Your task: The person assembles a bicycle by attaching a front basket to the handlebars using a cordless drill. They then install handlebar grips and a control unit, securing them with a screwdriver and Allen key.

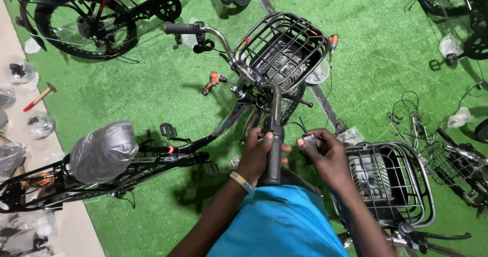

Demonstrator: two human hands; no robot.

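The left hand [255, 153] is curled about the near handlebar grip [274, 158], a black rubber sleeve that runs toward the camera; its fingers [267, 137] wrap the upper end of the grip and the thumb sticks out on the far side, so the hand is clenched on the grip. A pale band sits on that wrist. The right hand [328, 158] is just beside it, to the right of the grip, with fingers bent inward and pinched round a small dark and silver part [309, 141]; what kind of part it is cannot be told, as it is small and half covered. The grip belongs to a black bicycle [203, 142] standing on green artificial turf [152, 89], its saddle [104, 150] wrapped in clear plastic film. Ahead of the handlebar a black wire basket [282, 48] is fixed over the front wheel; something dark lies in it, too shadowed to make out. The far handlebar grip [179, 27] points away to the left. A second wire basket [389, 183] stands at the right of the right hand, on another bicycle, with a dark block inside it. An orange and black drill [213, 81] lies on the turf beyond the frame, and a hammer [39, 97] lies at the left edge.
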